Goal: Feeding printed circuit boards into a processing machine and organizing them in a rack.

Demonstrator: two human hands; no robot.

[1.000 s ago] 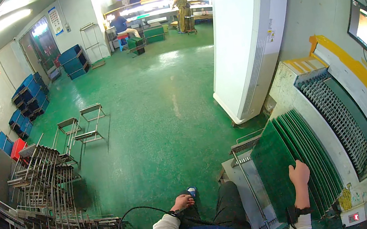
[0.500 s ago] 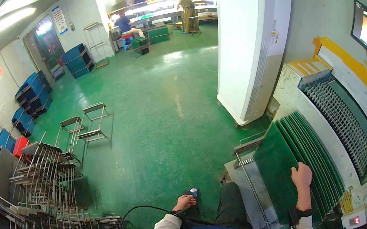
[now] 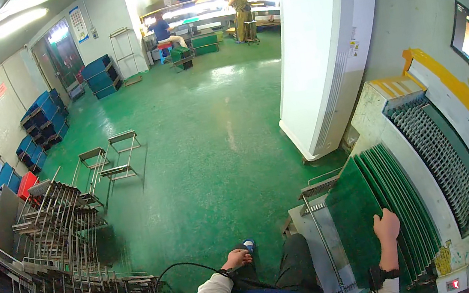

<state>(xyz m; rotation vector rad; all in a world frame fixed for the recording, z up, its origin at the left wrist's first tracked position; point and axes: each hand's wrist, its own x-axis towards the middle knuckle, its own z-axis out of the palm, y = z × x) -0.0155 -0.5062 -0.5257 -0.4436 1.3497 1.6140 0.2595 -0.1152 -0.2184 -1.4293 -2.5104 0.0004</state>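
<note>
My right hand (image 3: 387, 225) is at the top edge of the nearest green board (image 3: 354, 219), its thumb toward the board's broad face and its fingers curled over the edge. Several more thin green boards (image 3: 403, 200) stand upright, side by side, just right of it. They sit in a metal rack (image 3: 320, 230) with a rod frame. Over my lap, my left hand (image 3: 238, 259) has its fingers loosely curled in, and I see nothing in it. A black cable hangs by that forearm.
A machine with slatted rows (image 3: 440, 164) stands right of the boards, behind them a tall white cabinet-like unit (image 3: 319, 67). Stacked metal racks (image 3: 70, 225) crowd the left; small frames (image 3: 118, 158) stand on the green floor (image 3: 204, 145). People work at a lit bench (image 3: 197, 15) far off.
The view has shifted very slightly. Both hands keep nearly the same place, the right one still at the green board's edge.
</note>
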